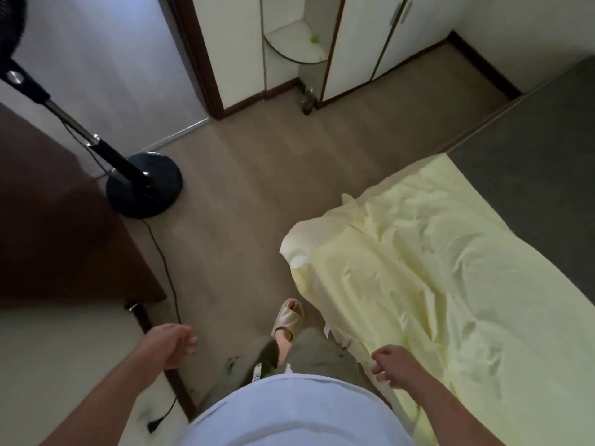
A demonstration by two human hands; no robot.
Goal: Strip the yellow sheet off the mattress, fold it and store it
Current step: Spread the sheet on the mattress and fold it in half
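The pale yellow sheet [434,278] lies rumpled over the near part of the mattress at the right, its corner hanging over the bed's end. Beyond it the bare dark grey mattress [531,149] shows. My right hand [391,366] hangs over the sheet's near edge with loosely curled fingers and holds nothing. My left hand [170,344] is out to the left over the floor, fingers relaxed and empty.
A standing fan [145,185] with its cord on the floor stands at the left beside a dark brown door [64,239]. White wardrobe doors [360,43] and a corner shelf [299,43] line the far wall. My sandalled foot [288,317] is on the wooden floor [257,175].
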